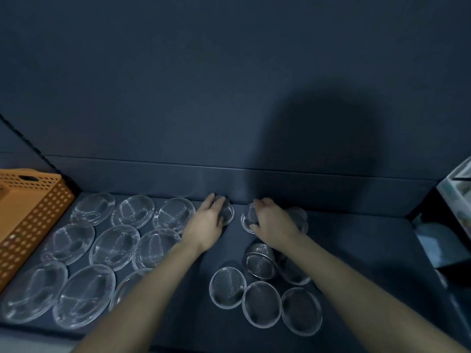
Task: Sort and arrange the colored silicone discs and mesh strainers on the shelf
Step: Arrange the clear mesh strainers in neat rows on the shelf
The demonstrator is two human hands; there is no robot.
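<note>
I note an orange basket point(30, 220) at the left end of the shelf point(356, 250), then three rows of wide strainers point(116, 247) lying flat. Left hand point(206, 222) — fingers nearly straight, laid over a rear strainer point(227, 212) against the back wall. Right hand point(274, 220) — fingers and thumb curled round a second rear strainer point(247, 217) just beside it. Small strainers point(261, 304) cluster nearer me, by the right forearm; one is tipped on its side.

We see left hand point(206, 221) laid flat on small strainer point(227, 212) at shelf point(356, 250) back; right hand point(274, 221) grips second strainer point(247, 218). Large strainers point(114, 247) in rows left, by orange basket point(30, 212).
</note>
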